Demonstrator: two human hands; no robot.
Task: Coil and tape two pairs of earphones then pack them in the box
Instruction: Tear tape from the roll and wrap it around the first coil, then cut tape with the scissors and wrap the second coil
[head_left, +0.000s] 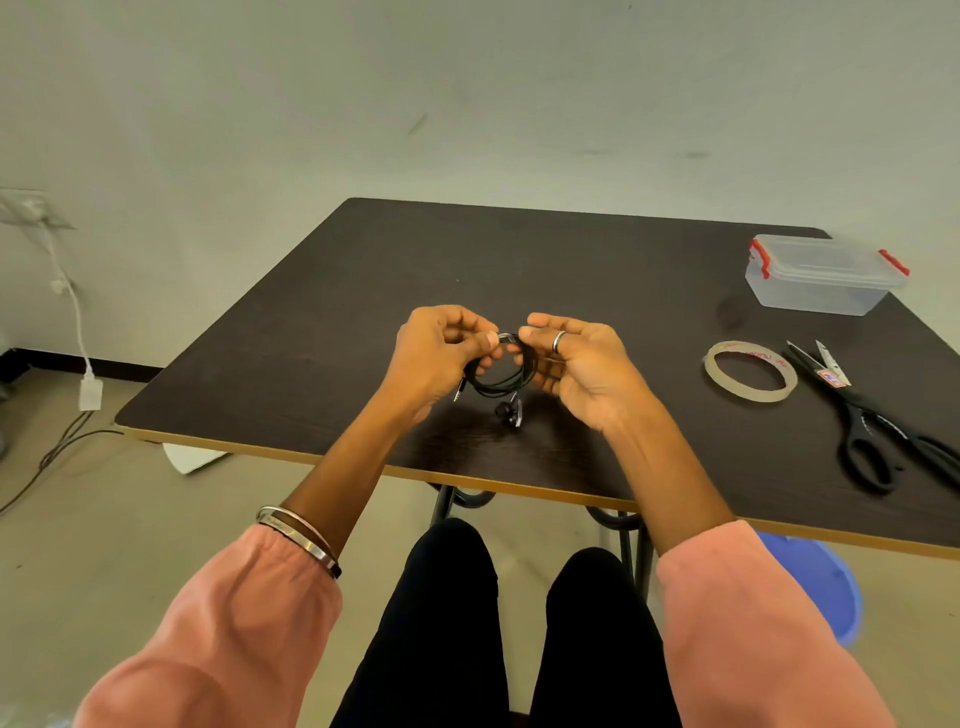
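A coil of black earphones (501, 382) hangs between my two hands above the dark table (311, 332). My left hand (436, 353) pinches the top of the coil, where a small clear piece of tape shows. My right hand (576, 364) grips the coil's right side with curled fingers. The earbuds (511, 411) dangle below the coil and the jack sticks out at its left. A roll of clear tape (750, 371) lies flat to the right. The clear plastic box (826, 275) with red clips stands closed at the far right. Only one pair of earphones is in view.
Black scissors (872, 421) lie at the right, near the table's edge beside the tape roll. A blue stool (821, 587) stands under the table at the right. Cables and a white adapter (88, 392) trail on the floor at the left.
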